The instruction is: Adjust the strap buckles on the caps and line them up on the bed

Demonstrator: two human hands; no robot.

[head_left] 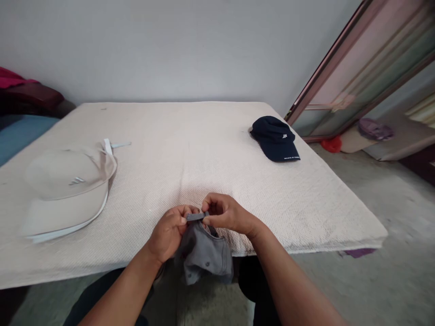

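A grey cap [206, 253] hangs over the near edge of a low table with a cream cloth [190, 158]. Both hands pinch the cap's grey back strap [195, 217]. My left hand [170, 233] grips the strap's left end with curled fingers. Closed on the right end, my right hand [224, 213] keeps its fingertips close to the left hand's. The cap's crown droops below my hands, in front of my knees.
A beige cap [66, 190] with a white strap lies on the table's left. A navy cap [276, 138] sits at the far right. A glass-panelled frame [356, 77] leans against the wall on the right. Dark and red bedding [23, 97] lies far left.
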